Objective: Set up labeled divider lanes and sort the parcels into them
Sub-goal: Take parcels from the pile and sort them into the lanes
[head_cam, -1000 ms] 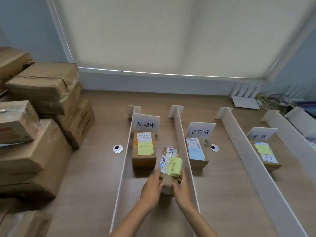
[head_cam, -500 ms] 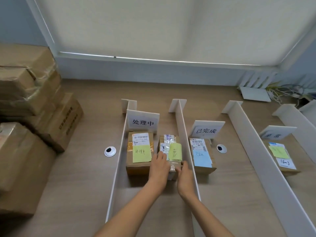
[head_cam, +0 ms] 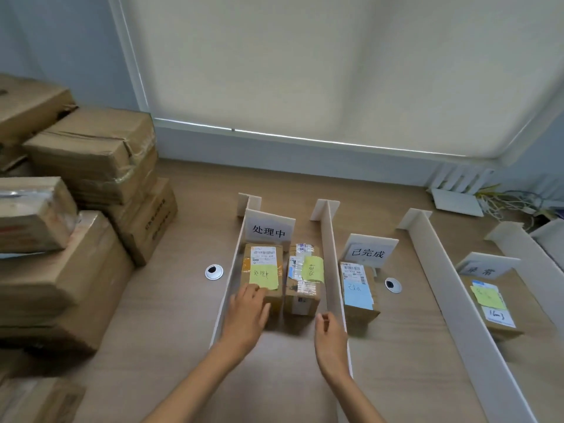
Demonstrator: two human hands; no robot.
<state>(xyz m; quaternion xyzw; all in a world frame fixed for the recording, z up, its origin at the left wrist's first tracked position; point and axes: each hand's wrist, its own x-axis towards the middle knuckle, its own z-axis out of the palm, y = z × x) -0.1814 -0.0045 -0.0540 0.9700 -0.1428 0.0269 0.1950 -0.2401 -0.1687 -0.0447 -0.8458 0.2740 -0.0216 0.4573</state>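
Observation:
White divider boards (head_cam: 332,264) form lanes on the wooden table. The left lane has a sign (head_cam: 268,231) reading 处理中, with two parcels side by side in front of it. One is a brown parcel with a yellow note (head_cam: 263,274). The other is a heavily taped parcel with a yellow note (head_cam: 305,280), which lies against the divider. My left hand (head_cam: 248,309) rests with flat fingers on the near end of the brown parcel. My right hand (head_cam: 331,334) hovers just short of the taped parcel, loosely curled and holding nothing.
The lane signed 已完成 (head_cam: 367,252) holds a parcel with a blue note (head_cam: 358,293). A third signed lane holds a parcel with yellow and white notes (head_cam: 491,303). Large cardboard boxes (head_cam: 76,215) are stacked at left. Two cable grommets (head_cam: 213,272) sit in the table, and cables lie back right.
Both hands have let go of the taped parcel, which now lies beside the brown one. My left hand has shifted left onto the brown parcel. My right hand has drawn back.

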